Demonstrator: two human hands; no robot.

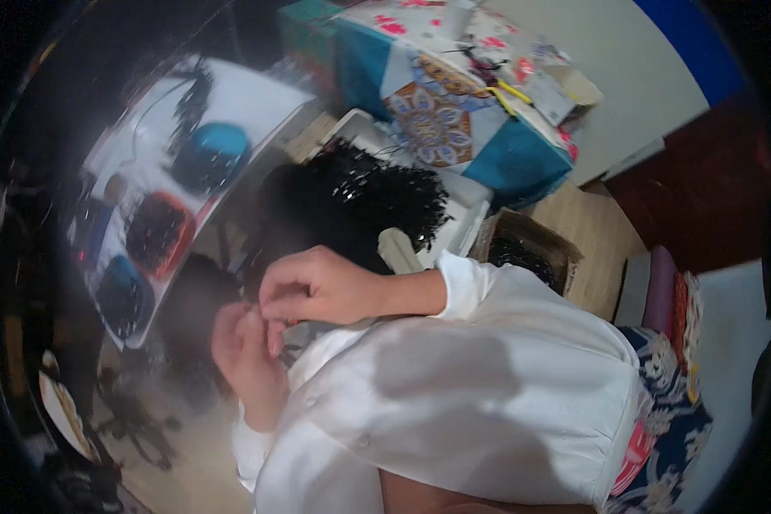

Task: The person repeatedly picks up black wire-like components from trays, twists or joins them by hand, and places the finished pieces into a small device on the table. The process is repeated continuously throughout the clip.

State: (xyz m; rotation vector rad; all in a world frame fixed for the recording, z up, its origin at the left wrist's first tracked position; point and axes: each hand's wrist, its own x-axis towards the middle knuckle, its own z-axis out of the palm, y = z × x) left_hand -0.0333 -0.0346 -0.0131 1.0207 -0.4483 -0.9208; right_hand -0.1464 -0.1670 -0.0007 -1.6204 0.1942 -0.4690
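Note:
My right hand [321, 287] and my left hand [247, 351] meet fingertip to fingertip in front of my white shirt. Both have their fingers pinched together; whatever lies between them is too small and blurred to make out. Just beyond the right hand is a large heap of thin black pieces [377, 193], on and around a white tray [469, 193]. To the left stands a white-topped table [270, 98]. On it are a blue dish [212, 158], a red-rimmed dish [180, 227] and another blue dish [124, 295], with small dark pieces in them.
A box covered in blue patterned cloth [514, 163] stands at the back, with a yellow-handled tool [510, 94] on top. Right of the heap sits a cardboard box [565, 248] with black pieces inside. Dark blue patterned fabric [672, 415] lies at the right.

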